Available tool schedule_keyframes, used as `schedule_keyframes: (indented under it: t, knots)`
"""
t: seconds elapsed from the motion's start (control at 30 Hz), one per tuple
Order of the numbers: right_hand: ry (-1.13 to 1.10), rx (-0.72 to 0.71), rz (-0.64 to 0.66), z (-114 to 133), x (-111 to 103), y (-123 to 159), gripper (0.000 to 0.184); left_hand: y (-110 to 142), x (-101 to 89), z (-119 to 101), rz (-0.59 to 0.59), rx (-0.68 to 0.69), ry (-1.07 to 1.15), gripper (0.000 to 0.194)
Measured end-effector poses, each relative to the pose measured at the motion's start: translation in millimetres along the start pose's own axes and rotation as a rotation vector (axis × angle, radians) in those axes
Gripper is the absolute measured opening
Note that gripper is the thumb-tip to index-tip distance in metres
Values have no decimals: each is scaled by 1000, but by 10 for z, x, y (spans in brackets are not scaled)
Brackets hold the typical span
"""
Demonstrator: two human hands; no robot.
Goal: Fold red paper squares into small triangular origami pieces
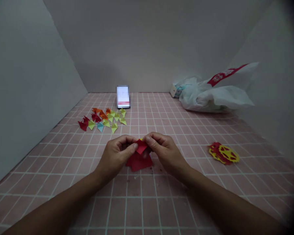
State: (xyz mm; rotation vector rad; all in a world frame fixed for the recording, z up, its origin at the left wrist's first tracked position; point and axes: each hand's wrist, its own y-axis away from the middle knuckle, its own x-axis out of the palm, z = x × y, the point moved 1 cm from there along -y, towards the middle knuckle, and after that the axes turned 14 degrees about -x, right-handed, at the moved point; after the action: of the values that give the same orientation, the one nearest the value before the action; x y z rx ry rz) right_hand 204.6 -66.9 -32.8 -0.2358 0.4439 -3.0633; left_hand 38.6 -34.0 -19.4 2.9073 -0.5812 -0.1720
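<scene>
Between my two hands is a small folded piece of red origami paper, with a bit of yellow showing at its top edge. My left hand pinches its left side between thumb and fingers. On the right side, my right hand grips it the same way, thumb on the near face. Below the held piece, flat red paper sheets lie on the tiled surface, partly covered by my fingers. Beyond my left hand stands a group of several folded paper cranes in red, orange, yellow and light blue.
A lit phone stands upright near the back wall. Back right, a white plastic bag rests against a tissue box. Red and yellow paper cut-outs lie to the right on the pink tiled surface. Walls enclose the back and sides.
</scene>
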Motion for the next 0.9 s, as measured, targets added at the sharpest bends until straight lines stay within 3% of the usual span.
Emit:
schedule_keyframes:
  t: [0.23, 0.5, 0.9]
  knots:
    - [-80, 42, -8, -14, 6, -5, 17, -21, 2, 39, 27, -45, 98, 11]
    - [108, -111, 24, -6, 22, 15, 6, -22, 2, 50, 69, -100, 98, 11]
    - [263, -268, 85, 26, -3, 41, 13, -22, 30, 72, 177, -274, 332, 14]
